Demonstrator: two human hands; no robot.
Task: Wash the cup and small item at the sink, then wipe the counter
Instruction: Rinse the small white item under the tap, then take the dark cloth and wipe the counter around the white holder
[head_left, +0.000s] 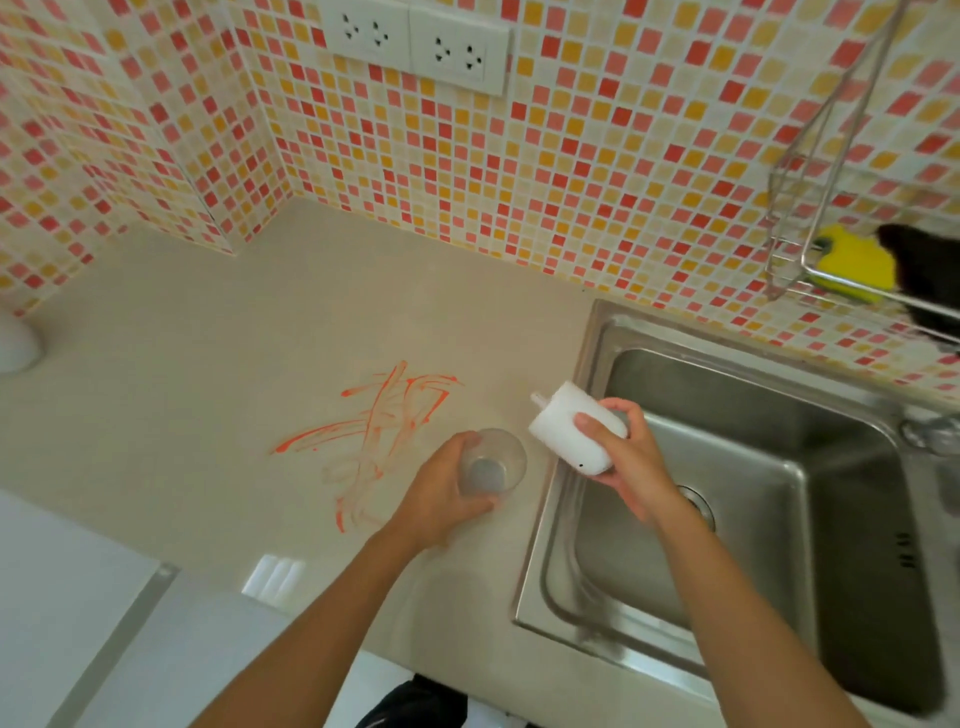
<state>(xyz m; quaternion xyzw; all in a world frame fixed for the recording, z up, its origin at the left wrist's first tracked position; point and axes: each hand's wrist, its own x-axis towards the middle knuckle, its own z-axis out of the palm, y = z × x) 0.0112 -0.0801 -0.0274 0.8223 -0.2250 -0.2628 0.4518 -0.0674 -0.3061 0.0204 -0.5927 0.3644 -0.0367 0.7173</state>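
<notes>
My left hand (441, 493) grips a clear glass cup (491, 462) from its left side, just above the beige counter (182, 415). My right hand (631, 462) holds a small white cylindrical item (563, 423) with a short nozzle, tilted up to the left, over the left rim of the steel sink (727, 405). An orange smear (374, 431) streaks the counter left of the cup.
A wire rack (810, 249) on the tiled wall at the right holds a yellow sponge (852, 262) and a dark object (924, 270). A tap base (930, 431) sits at the sink's far right. A white rounded object (15, 343) stands at the counter's left edge.
</notes>
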